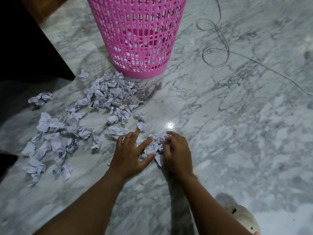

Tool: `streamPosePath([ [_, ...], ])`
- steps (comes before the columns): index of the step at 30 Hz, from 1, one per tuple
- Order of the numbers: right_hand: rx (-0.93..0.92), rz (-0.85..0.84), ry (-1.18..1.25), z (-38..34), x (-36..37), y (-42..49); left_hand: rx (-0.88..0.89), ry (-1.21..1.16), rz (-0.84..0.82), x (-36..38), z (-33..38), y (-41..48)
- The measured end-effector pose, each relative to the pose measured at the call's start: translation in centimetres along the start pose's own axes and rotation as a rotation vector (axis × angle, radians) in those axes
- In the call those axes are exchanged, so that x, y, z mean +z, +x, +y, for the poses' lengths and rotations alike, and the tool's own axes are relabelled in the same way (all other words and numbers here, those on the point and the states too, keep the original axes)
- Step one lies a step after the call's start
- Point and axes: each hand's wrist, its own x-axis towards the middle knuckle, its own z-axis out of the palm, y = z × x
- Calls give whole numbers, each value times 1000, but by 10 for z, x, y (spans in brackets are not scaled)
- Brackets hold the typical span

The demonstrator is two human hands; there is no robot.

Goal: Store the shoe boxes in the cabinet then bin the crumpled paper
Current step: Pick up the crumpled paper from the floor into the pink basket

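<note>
While your left hand lies spread on the paper, your right hand pinches it. The bin stands beyond.

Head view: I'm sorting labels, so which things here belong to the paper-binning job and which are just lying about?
Job: crumpled paper, pink basket, left hand, right hand.
Lying about: grey cable, pale slipper.

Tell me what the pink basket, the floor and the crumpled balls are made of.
The basket looks like pink plastic: smooth, slightly glossy, moulded as a grid of holes. The floor looks like polished marble or marble-look tile: grey veins on white, with a bright light reflection. The crumpled balls look like thin matt paper: sharp creases, with faint dark marks, maybe print.
</note>
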Motion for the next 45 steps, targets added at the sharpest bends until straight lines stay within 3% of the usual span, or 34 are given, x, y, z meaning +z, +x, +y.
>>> streamPosePath([
  [7,-269,-218,-266,2,6,-24,25,-85,117,10,-5,0],
  [14,-389,-226,-169,14,8,-20,49,-128,204,15,-10,4],
  [18,-252,-256,-37,11,7,-9,63,-190,221,10,-9,11],
  [23,-54,-92,143,-1,3,20,89,-315,213,-3,-11,28],
  [30,-39,53,215,-19,-1,38,-148,-576,264,-34,9,45],
  [35,155,126,435,-33,-13,51,-276,-664,212,-50,6,63],
  [38,73,168,361,-33,-10,46,-293,-748,174,-57,-1,75],
  [40,-56,105,236,-25,-5,35,-300,-844,184,-65,-6,80],
  [45,-236,-255,-115,-7,8,2,-418,-948,312,-81,-19,86],
])
